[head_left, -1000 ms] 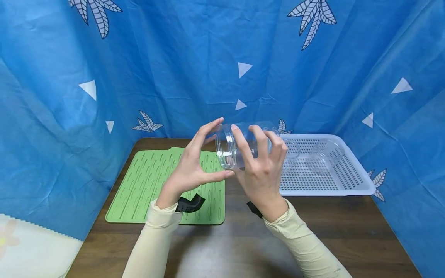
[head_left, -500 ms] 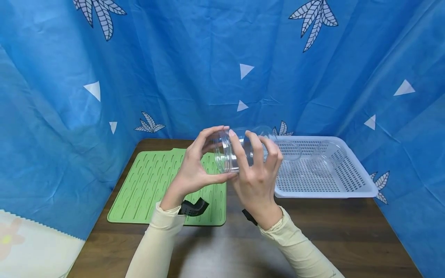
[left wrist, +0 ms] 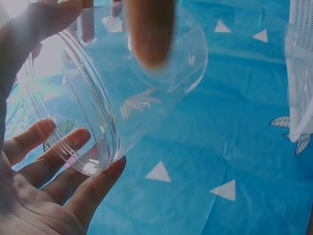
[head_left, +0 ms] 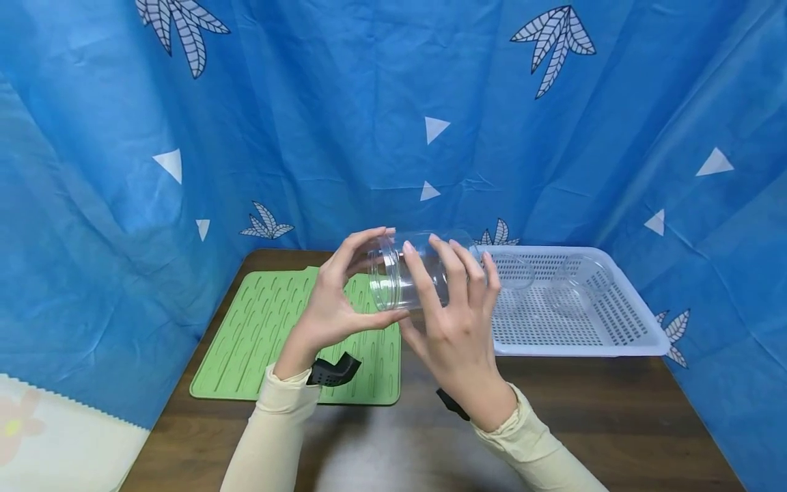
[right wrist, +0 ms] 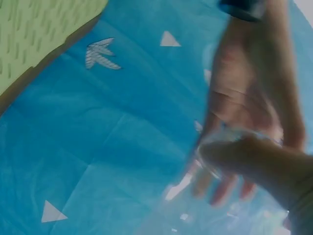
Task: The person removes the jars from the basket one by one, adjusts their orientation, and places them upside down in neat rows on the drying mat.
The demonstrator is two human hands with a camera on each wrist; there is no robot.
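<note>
A clear, empty-looking jar (head_left: 389, 273) with a threaded neck lies on its side in the air, its mouth to the left. My left hand (head_left: 326, 304) holds it at the neck, thumb below and fingers around the far side. Over the jar's body my right hand (head_left: 464, 335) spreads bent fingers, its thumb lower down near the left thumb. In the left wrist view the jar (left wrist: 105, 98) shows its ridged rim, with left fingertips (left wrist: 115, 169) against it and a blurred right digit in front. The right wrist view is blurred.
A green ridged drying mat (head_left: 240, 342) lies on the left of the brown wooden table (head_left: 584, 410). To the right stands a pale perforated basket (head_left: 578, 348) with clear round containers (head_left: 590, 273) in it. A blue curtain (head_left: 344, 137) hangs behind.
The jar and both hands have shifted slightly left and lower in the view. My left fingers have come closer around the neck; the right fingers have changed position on the body.
</note>
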